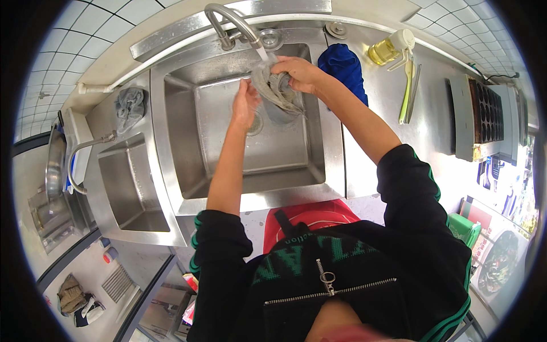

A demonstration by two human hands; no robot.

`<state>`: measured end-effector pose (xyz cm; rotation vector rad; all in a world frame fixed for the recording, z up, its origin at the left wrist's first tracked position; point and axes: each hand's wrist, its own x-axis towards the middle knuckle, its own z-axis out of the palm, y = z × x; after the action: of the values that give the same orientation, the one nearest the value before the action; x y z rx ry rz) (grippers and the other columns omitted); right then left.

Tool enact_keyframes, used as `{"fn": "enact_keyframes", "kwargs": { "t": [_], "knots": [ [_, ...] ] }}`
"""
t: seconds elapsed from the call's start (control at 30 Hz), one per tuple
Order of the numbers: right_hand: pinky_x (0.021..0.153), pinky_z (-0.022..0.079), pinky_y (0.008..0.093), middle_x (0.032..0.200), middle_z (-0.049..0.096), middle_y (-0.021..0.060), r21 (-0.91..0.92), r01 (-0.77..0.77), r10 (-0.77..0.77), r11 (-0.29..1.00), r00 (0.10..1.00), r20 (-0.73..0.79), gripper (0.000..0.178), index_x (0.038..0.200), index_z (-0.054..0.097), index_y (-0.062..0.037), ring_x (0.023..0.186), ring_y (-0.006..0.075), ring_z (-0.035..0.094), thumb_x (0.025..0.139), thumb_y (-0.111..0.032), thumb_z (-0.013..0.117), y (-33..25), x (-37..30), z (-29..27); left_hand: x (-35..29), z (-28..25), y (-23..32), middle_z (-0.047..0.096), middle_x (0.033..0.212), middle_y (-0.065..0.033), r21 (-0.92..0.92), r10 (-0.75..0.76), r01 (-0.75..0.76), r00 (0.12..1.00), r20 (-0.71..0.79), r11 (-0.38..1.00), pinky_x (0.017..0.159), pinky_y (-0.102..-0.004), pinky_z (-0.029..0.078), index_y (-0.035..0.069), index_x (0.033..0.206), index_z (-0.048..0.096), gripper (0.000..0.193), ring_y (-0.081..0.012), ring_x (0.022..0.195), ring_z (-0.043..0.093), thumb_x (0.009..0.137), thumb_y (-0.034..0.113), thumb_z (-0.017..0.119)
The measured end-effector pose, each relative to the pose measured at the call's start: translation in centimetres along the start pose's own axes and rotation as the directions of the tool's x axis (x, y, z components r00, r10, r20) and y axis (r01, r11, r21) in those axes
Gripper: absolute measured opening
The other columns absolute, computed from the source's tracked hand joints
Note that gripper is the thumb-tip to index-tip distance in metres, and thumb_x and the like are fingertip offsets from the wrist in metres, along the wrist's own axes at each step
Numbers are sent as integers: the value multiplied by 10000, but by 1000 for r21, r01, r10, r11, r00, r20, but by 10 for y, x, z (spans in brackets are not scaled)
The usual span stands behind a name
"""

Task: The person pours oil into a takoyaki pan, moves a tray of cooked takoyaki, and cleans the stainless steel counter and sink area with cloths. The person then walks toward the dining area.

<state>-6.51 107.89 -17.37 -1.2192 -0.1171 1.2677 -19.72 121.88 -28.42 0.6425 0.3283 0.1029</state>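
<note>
My right hand [301, 73] grips a wet grey cloth [276, 91] at its upper edge, under the curved metal tap [242, 25]. Water runs from the spout onto the cloth, which hangs in folds inside the large steel sink [333, 196]. Just left of it, my left hand [245, 105] is apart from the cloth, its fingers loosely extended and nothing visible in them. Below that hand lies the round drain [254, 122], partly covered from view.
Right of the sink are a bunched blue cloth [345, 68], an oil jug [390, 48], green-handled tongs [407, 91] and a dark plate with round moulds [487, 111]. Leftward, a crumpled grey cloth [130, 109] lies behind a smaller sink [134, 185] with its own tap [85, 145].
</note>
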Motion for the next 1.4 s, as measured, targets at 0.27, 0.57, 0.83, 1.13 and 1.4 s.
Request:
{"fn": "enact_keyframes", "kwargs": {
  "t": [0.27,0.57,0.83,1.13,1.4],
  "knots": [
    [791,417,299,1068,542,50,-17,92,-93,996,990,-106,497,1191,459,-58,979,148,514,757,-163,677,-7,28,-46,-15,39,1,516,1201,-80,271,-209,216,976,-55,938,999,-355,302,0,1203,450,486,-205,1145,452,876,352,517],
    [913,383,308,1147,551,128,-344,-57,-11,937,981,-192,605,1285,408,-11,1015,212,518,753,-124,672,48,15,-39,-3,44,11,531,1172,-79,105,-186,195,979,-87,975,971,-376,325,21,1177,477,401,-209,1100,476,892,304,489],
    [768,430,277,1043,565,81,-236,88,-110,968,990,-83,471,1131,587,-133,882,166,516,713,69,508,30,38,-57,9,2,46,560,1103,-78,289,-162,320,873,-460,902,875,-382,394,51,1149,484,315,-202,971,540,859,174,502],
    [793,448,359,978,600,154,-959,271,-492,77,848,200,285,990,636,-86,874,309,554,735,-210,618,27,45,-45,-6,0,52,583,1001,-155,910,262,166,924,-278,381,756,-367,457,4,1140,518,454,-282,869,578,686,7,530],
    [685,438,366,823,586,190,-898,228,-475,376,880,25,316,900,613,-28,755,311,569,806,-326,565,23,66,-60,1,-19,44,602,943,-176,999,-29,40,999,-40,-22,791,-335,452,-18,1017,584,338,-324,861,580,704,96,526]
  ]
}}
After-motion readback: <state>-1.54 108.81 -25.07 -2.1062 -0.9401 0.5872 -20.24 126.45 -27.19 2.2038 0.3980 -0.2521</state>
